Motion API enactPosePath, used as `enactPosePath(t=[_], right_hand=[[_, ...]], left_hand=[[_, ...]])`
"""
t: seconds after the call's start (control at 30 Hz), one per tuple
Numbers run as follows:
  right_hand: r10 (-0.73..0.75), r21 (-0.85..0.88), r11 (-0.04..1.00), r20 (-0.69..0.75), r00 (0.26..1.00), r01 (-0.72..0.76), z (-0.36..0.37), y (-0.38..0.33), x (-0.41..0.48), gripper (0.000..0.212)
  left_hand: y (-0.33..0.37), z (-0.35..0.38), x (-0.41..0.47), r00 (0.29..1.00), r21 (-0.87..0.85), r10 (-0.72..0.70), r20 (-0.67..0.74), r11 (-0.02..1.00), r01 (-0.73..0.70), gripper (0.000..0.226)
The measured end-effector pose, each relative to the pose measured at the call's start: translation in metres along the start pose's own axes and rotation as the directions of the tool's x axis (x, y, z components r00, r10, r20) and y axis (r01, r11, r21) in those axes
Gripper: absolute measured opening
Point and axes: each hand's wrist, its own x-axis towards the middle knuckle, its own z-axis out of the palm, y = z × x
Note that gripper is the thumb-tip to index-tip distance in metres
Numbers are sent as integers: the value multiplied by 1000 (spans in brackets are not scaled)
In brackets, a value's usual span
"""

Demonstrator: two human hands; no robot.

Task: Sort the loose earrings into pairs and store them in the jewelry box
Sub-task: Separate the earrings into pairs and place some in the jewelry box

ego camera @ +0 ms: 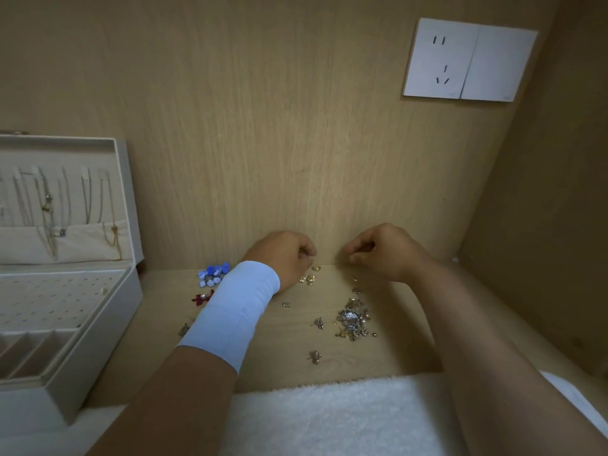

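Observation:
Loose earrings lie scattered on the wooden shelf (279,340). A dense gold and silver pile (353,320) sits right of centre. Blue and white earrings (213,274) and a red one (201,298) lie at the left. Small gold earrings (309,278) rest near the back wall. My left hand (286,258), with a white wristband, hovers just above those gold ones, fingers curled. My right hand (381,253) is beside it, fingers pinched together; whether either holds an earring is too small to tell. The open beige jewelry box (98,324) stands at the left.
The box lid (65,199) stands upright with several necklaces hanging inside. A perforated earring panel (56,297) and slotted compartments fill the box base. A white towel (329,416) lies at the near edge. A wall socket (467,60) is on the back panel; a side wall closes the right.

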Motion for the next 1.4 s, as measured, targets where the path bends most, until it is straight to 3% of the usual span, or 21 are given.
enactPosePath(t=[0.2,0.27,0.43,0.57,0.77,1.1,1.23,1.4], right_hand=[[104,-121,989,124,987,-89,3,9,0,7],[122,-144,984,140,983,-102,4,9,-1,18],[141,-141,982,90,986,-127,9,11,-1,16],[134,-152,981,69,989,-123,12,10,-2,17],[108,-107,989,31,994,-104,10,8,0,6],[-80,145,987,83,993,67,20,-22,-2,11],[-157,109,984,182,971,139,25,-39,-7,9],[-183,-10,981,284,941,193,30,-51,-11,11]], left_hand=[[11,5,6,999,109,-43,23,993,40,16],[19,8,12,999,223,-52,0,973,51,20],[32,25,27,999,473,-51,-1,880,45,22],[36,35,35,999,563,-46,6,826,34,17],[45,38,33,1000,534,25,13,845,-28,19],[8,-33,-16,997,89,18,-76,996,-11,3],[-10,-33,-34,1000,34,3,-8,999,-2,5],[-13,-23,-40,998,127,25,66,991,-33,9]])
